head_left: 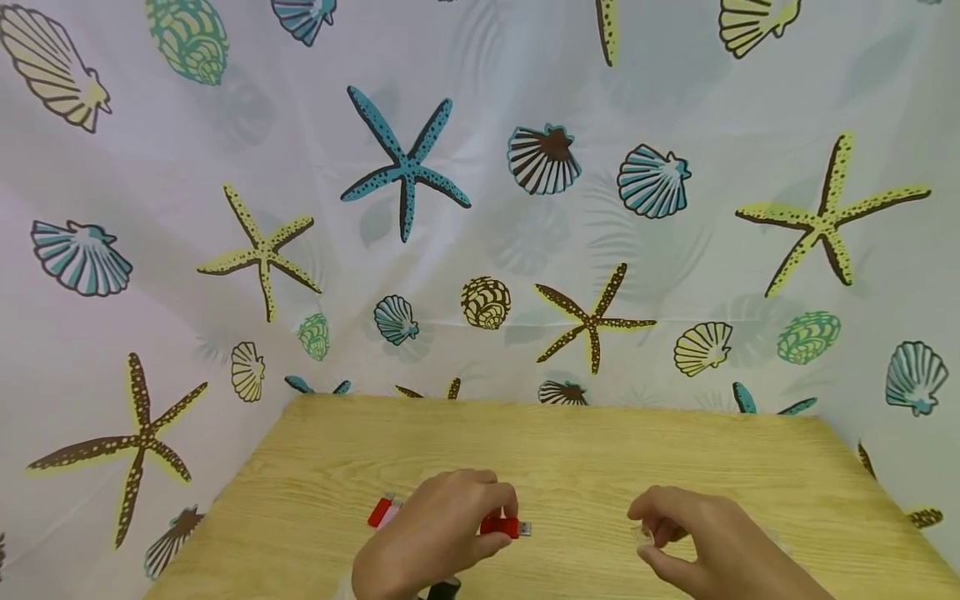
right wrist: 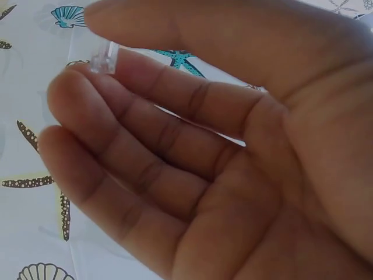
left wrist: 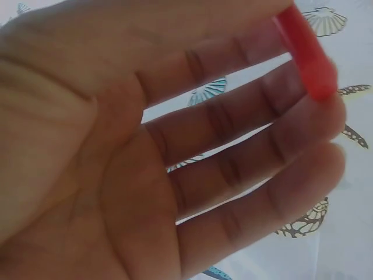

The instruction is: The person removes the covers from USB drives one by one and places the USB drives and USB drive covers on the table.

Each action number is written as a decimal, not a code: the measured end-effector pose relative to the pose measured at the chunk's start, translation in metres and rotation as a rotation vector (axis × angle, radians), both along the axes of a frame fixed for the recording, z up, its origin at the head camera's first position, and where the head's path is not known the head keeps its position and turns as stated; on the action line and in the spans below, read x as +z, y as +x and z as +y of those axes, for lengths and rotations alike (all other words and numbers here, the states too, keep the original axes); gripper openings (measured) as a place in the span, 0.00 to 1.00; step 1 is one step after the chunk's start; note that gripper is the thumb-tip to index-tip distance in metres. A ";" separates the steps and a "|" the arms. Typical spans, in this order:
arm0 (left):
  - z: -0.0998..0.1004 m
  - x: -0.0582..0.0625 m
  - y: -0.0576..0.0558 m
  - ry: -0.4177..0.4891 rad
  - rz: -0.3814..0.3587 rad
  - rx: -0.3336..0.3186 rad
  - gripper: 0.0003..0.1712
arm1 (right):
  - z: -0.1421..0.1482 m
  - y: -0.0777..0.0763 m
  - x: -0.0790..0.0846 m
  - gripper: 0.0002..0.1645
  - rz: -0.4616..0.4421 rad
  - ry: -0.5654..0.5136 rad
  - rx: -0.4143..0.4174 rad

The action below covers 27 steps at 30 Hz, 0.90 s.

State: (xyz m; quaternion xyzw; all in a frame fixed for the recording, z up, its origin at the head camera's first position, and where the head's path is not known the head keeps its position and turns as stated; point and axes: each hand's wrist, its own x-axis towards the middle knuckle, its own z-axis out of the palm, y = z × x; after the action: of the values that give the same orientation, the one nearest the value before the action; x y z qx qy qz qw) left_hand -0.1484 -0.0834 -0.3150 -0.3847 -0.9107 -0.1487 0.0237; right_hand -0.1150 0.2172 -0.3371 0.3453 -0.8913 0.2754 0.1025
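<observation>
My left hand (head_left: pixel 442 525) pinches a red USB stick (head_left: pixel 498 527) between thumb and fingers, its bare metal plug pointing right. In the left wrist view the stick's red body (left wrist: pixel 309 55) shows at the fingertips, and the other fingers lie stretched beside it. Across a gap to the right, my right hand (head_left: pixel 705 533) holds a small clear plastic cap (right wrist: pixel 105 57) between thumb and fingertips. Both hands hover over the wooden table. Left of my left hand lie a red USB stick (head_left: pixel 381 510) and a pale pink one (head_left: pixel 390 515), partly hidden by the wrist.
The wood-grain table (head_left: pixel 570 450) reaches back to a white curtain (head_left: pixel 465 250) printed with shells and starfish, which also hangs at both sides. Something clear and faint (head_left: pixel 778 540) lies on the table by my right wrist. A dark band (head_left: pixel 444 588) shows at my left wrist.
</observation>
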 end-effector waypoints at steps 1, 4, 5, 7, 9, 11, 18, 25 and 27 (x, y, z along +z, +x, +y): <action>0.000 -0.001 -0.001 -0.007 0.001 0.006 0.07 | 0.000 0.000 0.000 0.13 -0.002 0.002 -0.012; 0.000 -0.005 -0.005 -0.036 -0.006 0.034 0.06 | 0.003 0.001 0.002 0.11 -0.015 0.010 -0.050; 0.000 -0.006 -0.006 -0.046 -0.006 0.045 0.06 | 0.005 0.001 0.002 0.11 -0.020 0.012 -0.059; 0.000 -0.011 -0.009 -0.061 -0.010 0.071 0.06 | 0.008 0.002 0.003 0.09 -0.039 0.019 -0.083; -0.001 -0.017 -0.013 -0.073 -0.003 0.091 0.07 | 0.013 0.002 0.004 0.09 -0.061 0.026 -0.118; -0.001 -0.024 -0.017 -0.090 -0.007 0.112 0.08 | 0.018 0.003 0.004 0.09 -0.050 0.028 -0.152; 0.001 -0.055 -0.032 -0.135 0.028 0.164 0.12 | 0.034 0.007 0.008 0.09 -0.101 0.062 -0.364; 0.003 -0.073 -0.044 -0.138 -0.003 0.190 0.12 | 0.052 0.003 0.006 0.10 -0.181 0.071 -0.519; 0.004 -0.077 -0.046 -0.148 -0.019 0.200 0.12 | 0.057 0.000 0.003 0.10 -0.173 0.065 -0.531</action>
State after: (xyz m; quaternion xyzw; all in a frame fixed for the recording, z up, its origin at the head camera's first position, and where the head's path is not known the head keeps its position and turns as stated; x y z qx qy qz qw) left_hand -0.1948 -0.0792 -0.3918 -0.2912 -0.9532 -0.0818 0.0014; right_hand -0.1146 0.2741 -0.3340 0.0780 -0.9643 0.2387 0.0837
